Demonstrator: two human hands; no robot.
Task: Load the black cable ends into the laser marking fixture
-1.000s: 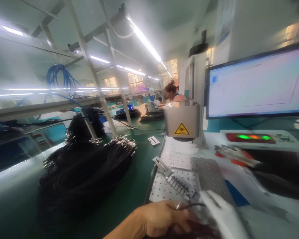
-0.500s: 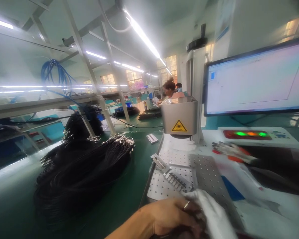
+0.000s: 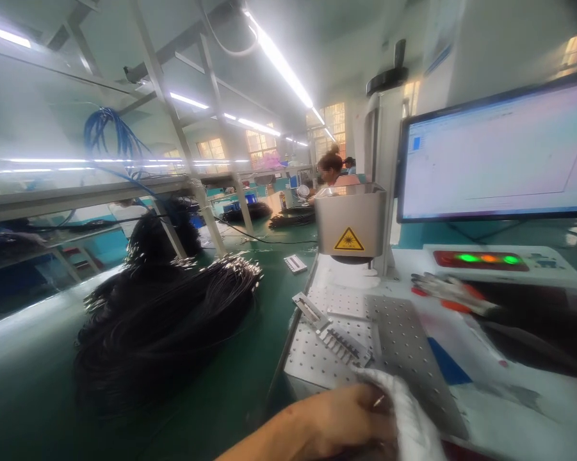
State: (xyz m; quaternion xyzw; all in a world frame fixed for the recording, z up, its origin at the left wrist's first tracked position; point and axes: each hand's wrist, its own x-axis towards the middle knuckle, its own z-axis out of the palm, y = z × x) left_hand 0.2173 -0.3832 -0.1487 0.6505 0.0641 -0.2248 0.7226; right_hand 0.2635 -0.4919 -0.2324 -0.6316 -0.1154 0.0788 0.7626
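My bare left hand (image 3: 343,419) reaches in from the bottom edge, fingers curled inward against my right hand. A tiny shiny metal piece shows at its fingers, too small to name. My right hand (image 3: 415,416), in a white glove, is close beside it and bent around the same spot; whatever the two hold is hidden. Just beyond them a slotted metal fixture (image 3: 343,342) lies slanted on the perforated metal plate (image 3: 307,365). The machine head (image 3: 350,221), with a yellow laser warning sign, stands over the far end of the plate.
Coils of black cable (image 3: 173,326) lie on the green surface at left. A monitor (image 3: 499,153) and a control box with lit buttons (image 3: 480,259) stand at right. Work gloves (image 3: 451,291) lie near dark material (image 3: 538,326). A person (image 3: 333,169) sits farther back.
My hands have moved slightly right and down, still together, and the gloved hand is more curled. The whole view has shifted a little.
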